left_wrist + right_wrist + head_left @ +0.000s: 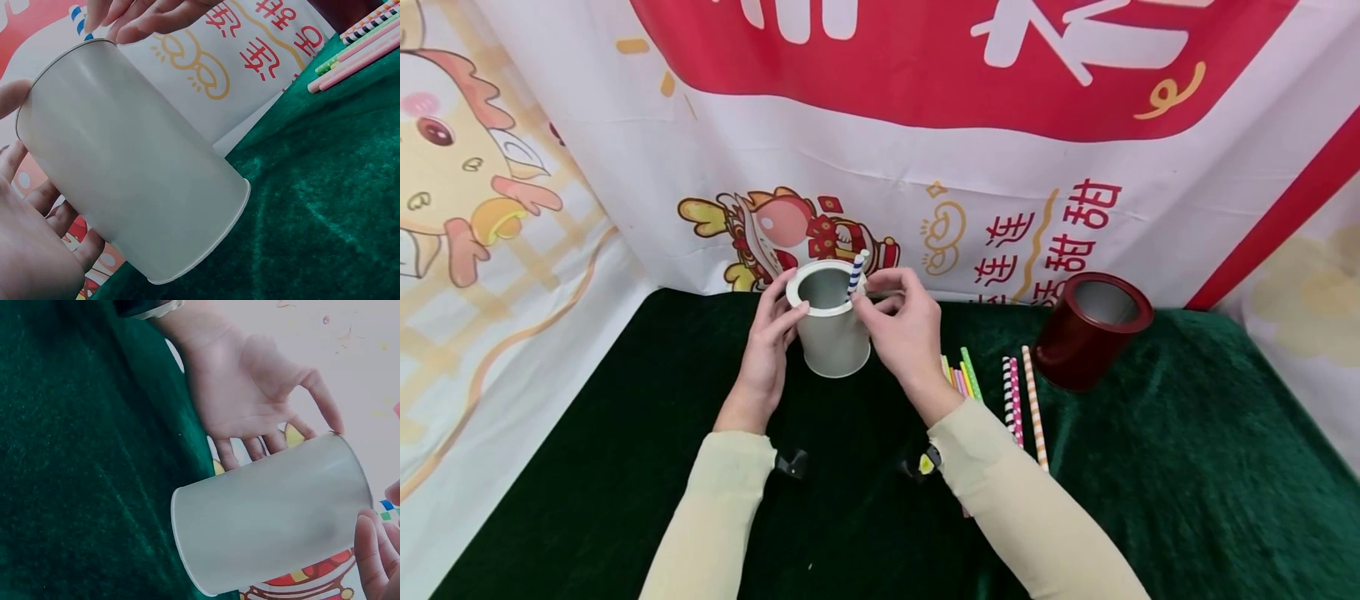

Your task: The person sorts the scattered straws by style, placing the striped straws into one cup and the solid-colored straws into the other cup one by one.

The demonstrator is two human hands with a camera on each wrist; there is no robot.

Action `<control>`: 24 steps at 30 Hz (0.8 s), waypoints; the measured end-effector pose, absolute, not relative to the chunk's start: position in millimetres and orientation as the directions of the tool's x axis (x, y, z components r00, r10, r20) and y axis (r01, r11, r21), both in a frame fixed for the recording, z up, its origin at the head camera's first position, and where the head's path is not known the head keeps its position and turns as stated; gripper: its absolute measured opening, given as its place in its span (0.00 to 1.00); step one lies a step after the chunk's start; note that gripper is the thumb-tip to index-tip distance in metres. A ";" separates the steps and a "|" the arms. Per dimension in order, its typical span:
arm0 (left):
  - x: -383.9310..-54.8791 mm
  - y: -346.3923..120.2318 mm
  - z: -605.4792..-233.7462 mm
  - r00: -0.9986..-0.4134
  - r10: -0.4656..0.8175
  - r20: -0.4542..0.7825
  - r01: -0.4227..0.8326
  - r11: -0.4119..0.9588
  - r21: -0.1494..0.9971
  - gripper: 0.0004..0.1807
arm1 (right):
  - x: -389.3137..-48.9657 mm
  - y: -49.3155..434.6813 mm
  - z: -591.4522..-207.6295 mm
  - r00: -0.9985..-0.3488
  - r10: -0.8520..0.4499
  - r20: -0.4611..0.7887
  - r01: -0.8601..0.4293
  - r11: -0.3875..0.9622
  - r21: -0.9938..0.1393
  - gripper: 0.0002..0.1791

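Observation:
In the head view my left hand (765,350) grips a pale grey canister (835,343) by its side, thumb at the white rim. The canister's wall (137,169) fills the left wrist view, and its mouth faces up in the head view. A blue-and-white striped straw (855,277) stands in it, its top above the rim. My right hand (906,321) is at the rim's right side, thumb and forefinger pinching around the straw. In the right wrist view, blue and green patterned straw parts (387,509) show between these fingertips. The straw's lower end is hidden inside.
A dark red canister (1082,333) stands at the right. Several coloured straws (958,375) lie partly under my right forearm, with a pink dotted straw (1017,396) and an orange-striped straw (1034,408) beside them. Dark green cloth (625,467) covers the table; a printed curtain (880,150) hangs behind.

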State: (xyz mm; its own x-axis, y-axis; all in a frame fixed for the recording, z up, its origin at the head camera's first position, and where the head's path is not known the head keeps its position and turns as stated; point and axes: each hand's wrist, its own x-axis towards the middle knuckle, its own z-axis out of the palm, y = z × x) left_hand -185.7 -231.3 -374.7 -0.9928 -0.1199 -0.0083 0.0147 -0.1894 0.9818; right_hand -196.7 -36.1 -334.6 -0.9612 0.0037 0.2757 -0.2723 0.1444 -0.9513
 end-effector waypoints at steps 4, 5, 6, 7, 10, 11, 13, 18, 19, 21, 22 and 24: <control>-185.4 -231.7 -374.9 -0.992 -0.124 -0.009 0.015 -0.192 0.981 0.31 | -192.6 -29.7 -333.9 -0.969 0.024 0.247 -0.245 0.057 -0.968 0.14; -185.2 -232.0 -375.0 -0.992 -0.124 -0.010 0.015 -0.193 0.981 0.32 | -191.5 -27.6 -334.0 -0.970 0.029 0.242 -0.241 0.038 -0.970 0.13; -185.3 -232.1 -375.1 -0.992 -0.124 -0.009 0.015 -0.193 0.981 0.32 | -190.7 -25.0 -334.5 -0.970 0.035 0.241 -0.240 0.024 -0.970 0.13; -185.5 -232.4 -375.3 -0.992 -0.124 -0.010 0.015 -0.194 0.981 0.32 | -190.0 -22.3 -335.3 -0.970 0.040 0.241 -0.240 0.012 -0.971 0.13; -185.4 -232.8 -375.7 -0.992 -0.123 -0.014 0.011 -0.197 0.980 0.32 | -188.0 -11.9 -338.3 -0.973 0.046 0.225 -0.225 0.003 -0.974 0.12; -185.3 -232.9 -375.8 -0.992 -0.122 -0.016 0.009 -0.198 0.980 0.32 | -187.6 -7.5 -339.3 -0.976 0.037 0.214 -0.213 0.008 -0.977 0.12; -185.2 -232.6 -375.8 -0.993 -0.119 -0.017 0.007 -0.199 0.980 0.32 | -187.4 2.6 -341.5 -0.984 -0.002 0.178 -0.178 0.036 -0.983 0.10; -185.3 -231.4 -375.0 -0.993 -0.117 -0.009 0.015 -0.197 0.980 0.33 | -187.3 27.8 -346.8 -0.979 -0.194 0.062 -0.096 0.167 -0.981 0.09; -185.3 -231.2 -374.6 -0.993 -0.118 -0.007 0.016 -0.199 0.980 0.33 | -187.2 32.2 -348.4 -0.975 -0.217 0.046 -0.090 0.194 -0.977 0.09; -185.3 -231.0 -374.1 -0.993 -0.118 -0.004 0.020 -0.201 0.979 0.33 | -186.7 40.0 -351.9 -0.972 -0.233 0.019 -0.076 0.238 -0.968 0.10; -185.2 -231.1 -374.0 -0.993 -0.118 -0.003 0.021 -0.201 0.979 0.32 | -186.7 43.6 -354.4 -0.974 -0.226 0.011 -0.070 0.255 -0.964 0.11; -184.7 -231.5 -373.9 -0.993 -0.118 -0.002 0.021 -0.201 0.979 0.32 | -186.9 50.5 -359.0 -0.979 -0.205 -0.008 -0.050 0.279 -0.959 0.11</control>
State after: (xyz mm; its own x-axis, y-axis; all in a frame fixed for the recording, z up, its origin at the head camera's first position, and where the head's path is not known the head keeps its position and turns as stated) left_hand -184.7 -231.5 -373.9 -0.9930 -0.1178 -0.0024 0.0214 -0.2008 0.9794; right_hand -186.9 50.5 -359.0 -0.9787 -0.2051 -0.0081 -0.0505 0.2790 -0.9590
